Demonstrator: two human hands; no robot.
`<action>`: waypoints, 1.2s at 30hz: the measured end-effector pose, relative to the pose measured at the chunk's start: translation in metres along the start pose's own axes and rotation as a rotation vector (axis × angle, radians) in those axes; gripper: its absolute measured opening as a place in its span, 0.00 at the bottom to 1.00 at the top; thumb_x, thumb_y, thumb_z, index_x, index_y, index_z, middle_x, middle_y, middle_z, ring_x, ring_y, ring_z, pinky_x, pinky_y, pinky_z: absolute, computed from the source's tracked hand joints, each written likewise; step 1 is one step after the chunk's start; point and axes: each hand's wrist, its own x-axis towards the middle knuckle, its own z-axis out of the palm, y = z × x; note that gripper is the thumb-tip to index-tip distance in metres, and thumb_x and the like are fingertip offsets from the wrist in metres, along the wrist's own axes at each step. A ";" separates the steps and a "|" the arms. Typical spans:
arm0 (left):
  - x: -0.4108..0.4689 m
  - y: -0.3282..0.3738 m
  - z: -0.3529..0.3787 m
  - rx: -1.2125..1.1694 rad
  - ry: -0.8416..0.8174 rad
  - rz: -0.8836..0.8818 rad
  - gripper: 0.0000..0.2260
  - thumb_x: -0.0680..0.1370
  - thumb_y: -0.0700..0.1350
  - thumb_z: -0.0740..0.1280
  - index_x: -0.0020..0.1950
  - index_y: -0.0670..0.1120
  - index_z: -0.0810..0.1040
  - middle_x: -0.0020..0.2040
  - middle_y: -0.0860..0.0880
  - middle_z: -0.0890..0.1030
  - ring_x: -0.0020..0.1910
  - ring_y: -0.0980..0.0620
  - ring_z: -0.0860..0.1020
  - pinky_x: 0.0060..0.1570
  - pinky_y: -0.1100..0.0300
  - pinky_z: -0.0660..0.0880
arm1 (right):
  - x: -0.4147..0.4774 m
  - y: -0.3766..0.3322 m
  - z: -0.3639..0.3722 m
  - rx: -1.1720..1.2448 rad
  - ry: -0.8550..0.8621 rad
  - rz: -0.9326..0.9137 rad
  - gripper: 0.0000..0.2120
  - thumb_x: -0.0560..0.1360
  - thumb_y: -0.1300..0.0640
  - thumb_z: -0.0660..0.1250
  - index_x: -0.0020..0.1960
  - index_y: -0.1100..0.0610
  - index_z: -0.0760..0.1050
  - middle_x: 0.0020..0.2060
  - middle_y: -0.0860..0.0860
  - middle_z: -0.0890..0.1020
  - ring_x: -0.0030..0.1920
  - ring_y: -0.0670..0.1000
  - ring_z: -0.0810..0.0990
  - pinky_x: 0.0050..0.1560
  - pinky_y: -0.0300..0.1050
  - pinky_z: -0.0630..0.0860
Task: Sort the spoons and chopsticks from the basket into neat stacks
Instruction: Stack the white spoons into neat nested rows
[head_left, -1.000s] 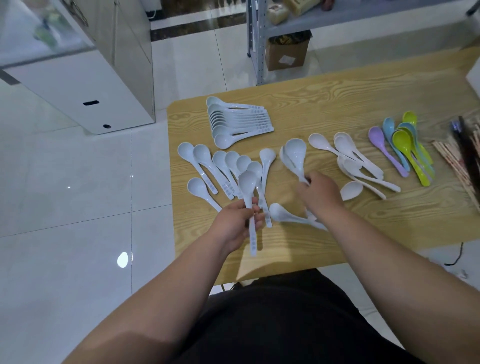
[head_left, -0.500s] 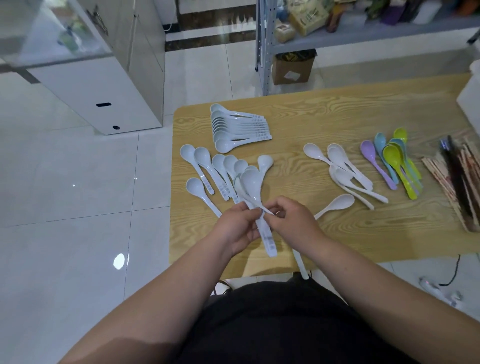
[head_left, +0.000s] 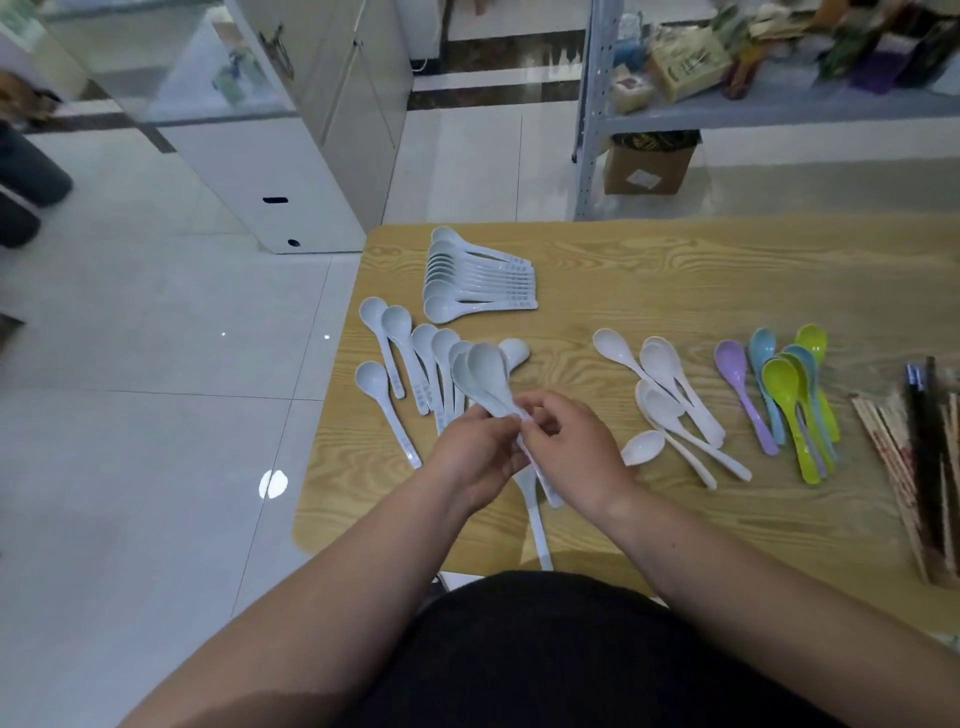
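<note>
Light is dim, bluish and even. One bright glare spot sits on the floor tile (head_left: 272, 483) left of me. Edges bow; the shelf (head_left: 779, 104) smears soft.

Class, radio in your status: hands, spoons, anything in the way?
Hands: left hand and right hand both grip bundle of pale-blue spoons. One neat stack done; loose white spoons unsorted. Nothing blocking.

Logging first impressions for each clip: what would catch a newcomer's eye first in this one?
The left hand and right hand meet over the table, front middle, gripping a bunch of pale spoons. Beyond them, far left, lies a tidy spoon stack. Bright coloured spoons fan out on the right, near chopsticks at the edge.
</note>
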 end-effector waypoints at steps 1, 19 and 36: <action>0.000 -0.001 0.003 0.017 0.020 0.007 0.16 0.80 0.28 0.56 0.67 0.31 0.72 0.52 0.37 0.83 0.47 0.44 0.84 0.38 0.57 0.80 | -0.001 0.000 -0.003 0.005 -0.037 -0.010 0.15 0.77 0.52 0.66 0.62 0.39 0.77 0.51 0.43 0.79 0.52 0.41 0.80 0.52 0.39 0.78; 0.029 0.040 -0.036 0.009 0.167 0.149 0.15 0.83 0.48 0.63 0.68 0.43 0.75 0.67 0.40 0.75 0.58 0.38 0.81 0.62 0.36 0.75 | 0.020 0.006 -0.020 0.394 -0.426 0.190 0.17 0.79 0.64 0.68 0.61 0.45 0.77 0.54 0.50 0.85 0.50 0.55 0.87 0.53 0.58 0.83; 0.114 0.095 -0.074 -0.206 0.083 0.190 0.14 0.70 0.33 0.66 0.53 0.44 0.74 0.47 0.45 0.77 0.42 0.48 0.78 0.53 0.50 0.76 | 0.130 -0.015 0.018 0.222 -0.644 0.367 0.12 0.82 0.56 0.65 0.62 0.60 0.76 0.40 0.53 0.82 0.37 0.50 0.79 0.43 0.48 0.79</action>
